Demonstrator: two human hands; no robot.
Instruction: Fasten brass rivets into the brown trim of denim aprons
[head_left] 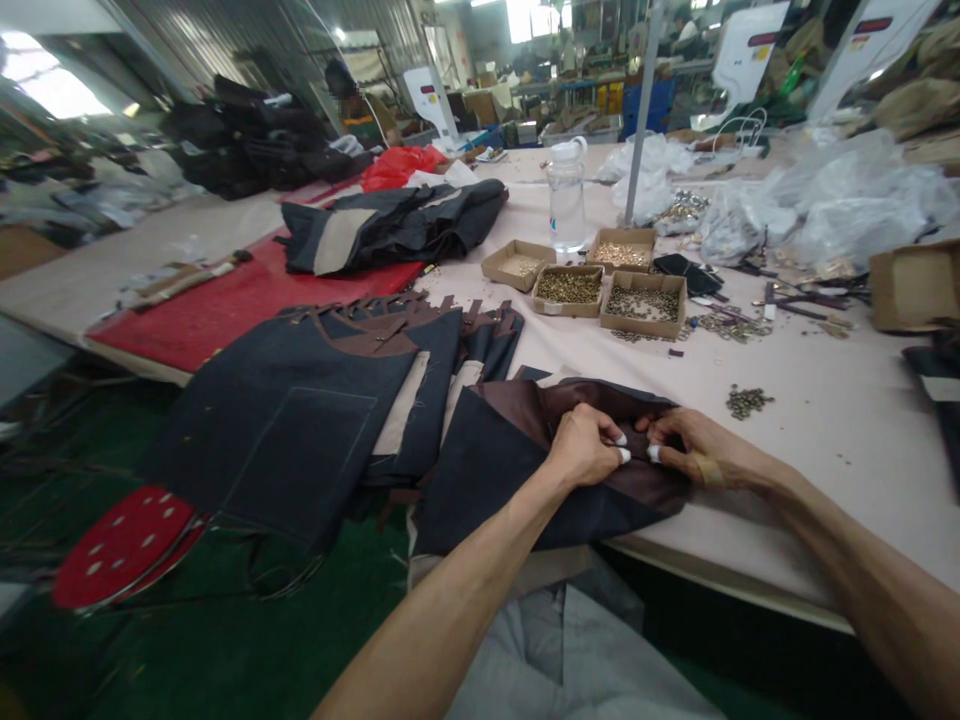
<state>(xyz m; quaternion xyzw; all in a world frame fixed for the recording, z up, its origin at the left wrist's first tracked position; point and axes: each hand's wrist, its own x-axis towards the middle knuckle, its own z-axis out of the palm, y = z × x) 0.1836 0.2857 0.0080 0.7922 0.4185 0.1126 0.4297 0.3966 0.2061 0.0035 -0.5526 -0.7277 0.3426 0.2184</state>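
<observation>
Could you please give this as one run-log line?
left hand: on brown lining; right hand: on same lining; dark fabric piece: on table; water bottle: upright

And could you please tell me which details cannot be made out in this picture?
All in the head view:
Anything small between the fingertips of the left hand and right hand: hidden by the hands and folded cloth.
Exact shape of the loose metal pieces: too small.
Right end of the cardboard box: cut off by the right edge.
Legs of the red stool: lost in blur.
</observation>
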